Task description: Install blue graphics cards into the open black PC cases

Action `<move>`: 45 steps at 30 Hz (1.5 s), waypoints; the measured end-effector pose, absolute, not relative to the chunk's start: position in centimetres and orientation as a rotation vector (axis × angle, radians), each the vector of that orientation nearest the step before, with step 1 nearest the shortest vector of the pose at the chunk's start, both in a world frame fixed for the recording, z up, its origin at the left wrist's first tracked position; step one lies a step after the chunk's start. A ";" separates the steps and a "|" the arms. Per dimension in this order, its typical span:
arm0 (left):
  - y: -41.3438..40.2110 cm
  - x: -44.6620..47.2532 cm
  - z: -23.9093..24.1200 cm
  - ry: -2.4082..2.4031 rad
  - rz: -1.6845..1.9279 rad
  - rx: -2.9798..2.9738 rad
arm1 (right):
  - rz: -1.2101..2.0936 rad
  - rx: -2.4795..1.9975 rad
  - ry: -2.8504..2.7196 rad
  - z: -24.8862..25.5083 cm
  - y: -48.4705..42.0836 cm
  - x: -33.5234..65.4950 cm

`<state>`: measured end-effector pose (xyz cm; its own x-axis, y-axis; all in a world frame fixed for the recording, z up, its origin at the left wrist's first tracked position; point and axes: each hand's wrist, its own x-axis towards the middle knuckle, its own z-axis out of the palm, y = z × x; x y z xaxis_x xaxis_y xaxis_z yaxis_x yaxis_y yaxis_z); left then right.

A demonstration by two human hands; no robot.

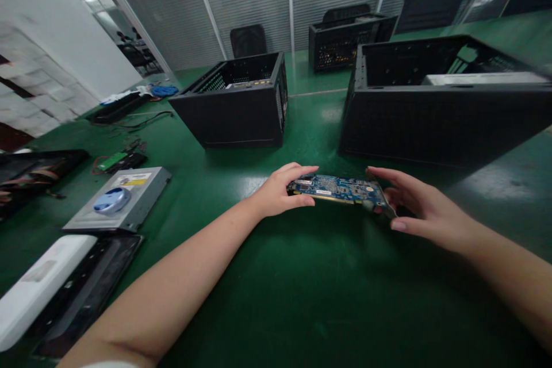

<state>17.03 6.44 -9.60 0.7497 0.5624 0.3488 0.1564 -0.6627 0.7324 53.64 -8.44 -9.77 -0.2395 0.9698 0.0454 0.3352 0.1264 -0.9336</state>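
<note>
A blue computer expansion card [334, 188] is held level above the green table, its component side up and its gold edge contacts toward me. My left hand [282, 191] grips its left end between thumb and fingers. Around the right end, where a metal bracket [387, 200] shows, my right hand [420, 207] is curled, with the thumb at the bracket's lower corner and a fingertip near its upper corner. Part of the right hand's fingers is hidden behind the bracket.
Beyond my hands stand open black computer cases, one [241, 115] ahead-left, a larger one [440, 121] right, another [334, 43] farther back. At left lie an optical drive [142, 192] with a blue-white round object [112, 200] on it, a white long box [43, 282] and a green circuit board [112, 161].
</note>
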 end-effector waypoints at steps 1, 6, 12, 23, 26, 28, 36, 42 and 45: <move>6.4 17.0 -9.6 0.537 0.737 2.238 | 1.115 -1.278 -1.691 -9.8 -8.4 53.6; 6.3 16.9 -9.5 0.539 0.725 2.228 | 1.109 -1.269 -1.680 -9.5 -8.4 53.4; 6.1 17.1 -8.8 0.510 0.751 2.124 | 0.940 -1.333 -1.769 -9.0 -8.5 52.9; 4.5 18.4 -8.5 0.806 0.884 2.077 | 0.442 -1.207 -2.054 -7.6 -9.5 51.4; 4.4 18.4 -8.5 0.830 0.935 2.087 | 0.362 -1.178 -2.091 -7.1 -9.7 51.0; 4.4 18.4 -8.4 0.836 0.954 2.097 | 0.293 -1.163 -2.105 -6.9 -9.8 50.7; 4.1 18.8 -7.8 0.952 0.914 2.145 | 0.212 -1.153 -2.134 -6.9 -9.9 50.3; 4.4 18.8 -7.9 0.993 0.781 2.203 | 0.405 -1.209 -2.097 -7.6 -9.9 50.7; 4.6 18.8 -8.1 0.938 0.754 2.206 | 0.453 -1.237 -2.082 -7.8 -9.9 50.8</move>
<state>18.78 4.59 -8.13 0.5849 0.7692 0.2573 0.4165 -0.5570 0.7185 50.82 -9.94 -7.78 -0.3304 0.8700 0.3660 0.6393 0.4916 -0.5914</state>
